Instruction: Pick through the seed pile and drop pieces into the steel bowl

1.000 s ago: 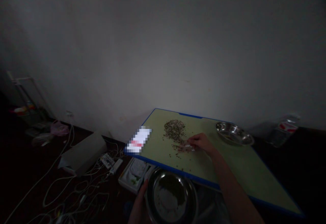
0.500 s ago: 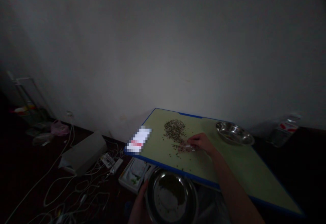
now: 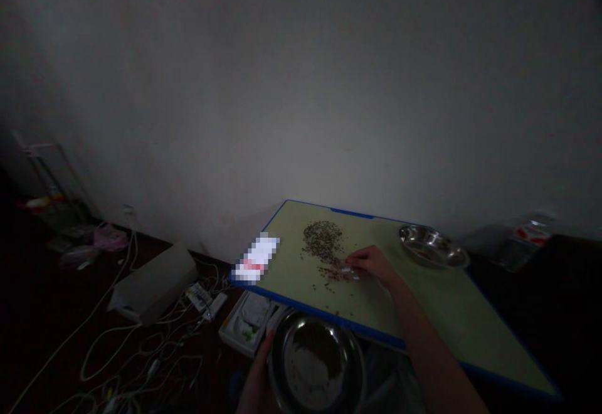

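Observation:
At the bottom of the view, my left hand (image 3: 259, 364) grips the left side of a steel bowl (image 3: 355, 351) held by the table's near edge. Small dark grains (image 3: 324, 345) lie inside that bowl. My right hand (image 3: 374, 262) is low over the folding table (image 3: 286, 216), its fingertips closed on a clear piece of plastic (image 3: 342, 271) with white and reddish marks. This plastic lies among loose grains, just below a spread pile of grains (image 3: 322, 238). Its exact kind is too dim to tell.
A second steel bowl (image 3: 463, 257) stands on the table's far right, and a blurred-out bright rectangle (image 3: 256, 259) lies on its left corner. Below are a white tray (image 3: 230, 335), a box (image 3: 155, 282) and tangled cables (image 3: 141, 345). A plastic jug (image 3: 524, 241) stands right, against the wall.
Hardly anything differs. Both hands, the bowl and the grains keep nearly the same places; the clear plastic shifts only slightly.

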### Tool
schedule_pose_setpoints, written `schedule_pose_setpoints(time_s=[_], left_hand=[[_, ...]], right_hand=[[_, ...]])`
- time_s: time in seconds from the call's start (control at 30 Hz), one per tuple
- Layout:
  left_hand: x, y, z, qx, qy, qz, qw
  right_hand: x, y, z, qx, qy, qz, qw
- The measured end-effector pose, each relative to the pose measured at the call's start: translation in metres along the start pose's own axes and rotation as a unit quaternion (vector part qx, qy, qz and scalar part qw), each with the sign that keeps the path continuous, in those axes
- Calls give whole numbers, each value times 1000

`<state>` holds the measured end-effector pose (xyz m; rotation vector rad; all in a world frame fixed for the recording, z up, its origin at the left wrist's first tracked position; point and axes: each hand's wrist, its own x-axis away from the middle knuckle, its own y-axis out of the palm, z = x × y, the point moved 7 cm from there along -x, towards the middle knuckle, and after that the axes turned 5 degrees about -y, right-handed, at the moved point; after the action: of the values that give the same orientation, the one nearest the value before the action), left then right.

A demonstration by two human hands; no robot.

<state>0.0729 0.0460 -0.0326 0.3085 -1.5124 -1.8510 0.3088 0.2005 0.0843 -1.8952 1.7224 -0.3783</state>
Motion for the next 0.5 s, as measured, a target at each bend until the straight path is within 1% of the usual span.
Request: schedule_pose_setpoints(time_s=[0.17,0.27,0.37,0.5], left_hand=[[2,4,-1,16,1,11,1000],[3,8,-1,-2,-7,-4,1000],[2,9,0,-23,-1,-16,1000],[1,8,0,-14,3,-14,1000]], right_hand=[[0,3,-2,2,1,-15,1000],[1,4,-4,-3,-1,-10,1000],[2,6,-10,0,-20,-20,1000],[4,8,-19,26,-51,-38,998]])
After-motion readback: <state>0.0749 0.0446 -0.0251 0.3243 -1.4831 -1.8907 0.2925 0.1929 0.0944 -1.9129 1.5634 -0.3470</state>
